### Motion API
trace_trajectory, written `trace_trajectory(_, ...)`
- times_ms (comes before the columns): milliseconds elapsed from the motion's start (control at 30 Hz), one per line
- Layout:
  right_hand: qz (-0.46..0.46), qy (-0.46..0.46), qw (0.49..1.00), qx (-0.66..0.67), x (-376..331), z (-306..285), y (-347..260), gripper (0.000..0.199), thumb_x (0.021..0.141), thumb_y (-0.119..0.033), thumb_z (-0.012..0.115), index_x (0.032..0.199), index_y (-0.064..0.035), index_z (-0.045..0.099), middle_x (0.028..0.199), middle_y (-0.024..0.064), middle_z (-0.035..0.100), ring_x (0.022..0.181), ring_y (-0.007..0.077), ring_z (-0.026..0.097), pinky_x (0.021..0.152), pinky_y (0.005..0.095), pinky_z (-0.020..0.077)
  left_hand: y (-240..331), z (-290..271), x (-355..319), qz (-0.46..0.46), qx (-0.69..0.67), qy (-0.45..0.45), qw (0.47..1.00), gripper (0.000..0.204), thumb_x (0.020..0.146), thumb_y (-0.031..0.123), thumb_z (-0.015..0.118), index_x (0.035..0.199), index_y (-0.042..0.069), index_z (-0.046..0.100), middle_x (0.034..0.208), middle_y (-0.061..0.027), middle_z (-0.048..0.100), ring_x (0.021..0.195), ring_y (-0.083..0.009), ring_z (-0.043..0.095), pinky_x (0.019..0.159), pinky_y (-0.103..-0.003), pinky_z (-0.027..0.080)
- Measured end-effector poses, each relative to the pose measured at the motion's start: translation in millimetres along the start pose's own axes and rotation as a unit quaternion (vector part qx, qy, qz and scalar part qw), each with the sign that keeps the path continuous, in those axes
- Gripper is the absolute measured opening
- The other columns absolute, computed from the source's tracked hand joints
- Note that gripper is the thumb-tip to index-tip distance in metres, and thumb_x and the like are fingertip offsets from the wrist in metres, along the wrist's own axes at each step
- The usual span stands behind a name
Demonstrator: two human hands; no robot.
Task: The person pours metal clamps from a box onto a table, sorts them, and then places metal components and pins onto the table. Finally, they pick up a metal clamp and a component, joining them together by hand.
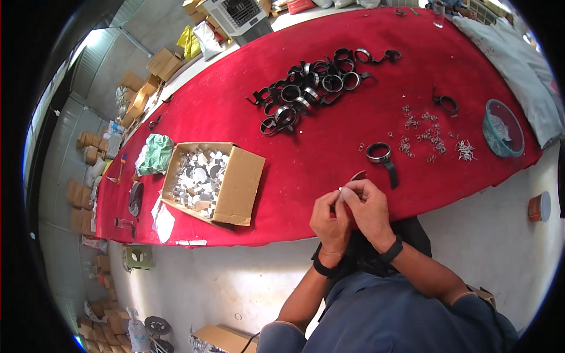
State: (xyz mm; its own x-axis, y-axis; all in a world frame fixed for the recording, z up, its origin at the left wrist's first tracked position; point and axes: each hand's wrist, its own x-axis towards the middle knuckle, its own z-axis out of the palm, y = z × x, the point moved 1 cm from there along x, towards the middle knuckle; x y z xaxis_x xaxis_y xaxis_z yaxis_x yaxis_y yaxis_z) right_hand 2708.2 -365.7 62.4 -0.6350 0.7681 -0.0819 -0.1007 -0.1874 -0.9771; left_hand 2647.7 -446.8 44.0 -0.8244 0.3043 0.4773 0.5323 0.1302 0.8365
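Observation:
My left hand [331, 220] and my right hand [369, 210] meet at the near edge of the red-covered table, fingers closed in a pinch. A tiny white piece [340, 189] shows between the fingertips. Just beyond them, a thin dark curved strip [358, 175] sticks out; whether it is held is hidden by the fingers. Right of the hands lies a black ring-shaped clamp with a strap [378, 154]. Small metal clips [432, 138] are scattered farther right, beside a little pile of white pins [465, 150].
A heap of black ring clamps [312, 85] lies farther back on the red tablecloth [235, 94]. To the left stands a cardboard box [240, 187] of small round parts, beside a green bag [158, 154]. A clear plastic bowl [500, 130] sits at the right edge.

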Motion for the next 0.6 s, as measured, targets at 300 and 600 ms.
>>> trace_trajectory(300, 0.041, 0.089, 0.993, 0.073, -1, -35, 9, 0.023, 0.095, -0.013, 0.074, 0.109, 0.0019, 0.063, 0.098, 0.0063, 0.071, 0.088, 0.0109, 0.067, 0.077, 0.0245, 0.0541, 14, 41, -18, 0.115, 0.020, 0.018, 0.993, 0.018, 0.084, -0.004, 0.074, 0.100, 0.002, 0.069, 0.096, -0.0142, 0.072, 0.087, -0.0321, 0.070, 0.076, -0.037, 0.057)
trace_trajectory(600, -0.008, 0.150, 0.969, 0.194, 29, -91, -25, 0.018, 0.095, -0.002, 0.067, 0.111, 0.0004, 0.061, 0.099, 0.0062, 0.069, 0.087, 0.0121, 0.067, 0.079, 0.0264, 0.0567, 35, 69, 6, 0.207, 0.007, -0.123, 0.971, 0.038, 0.085, -0.001, 0.074, 0.122, 0.001, 0.067, 0.114, -0.0172, 0.068, 0.100, -0.0326, 0.068, 0.083, -0.039, 0.056)
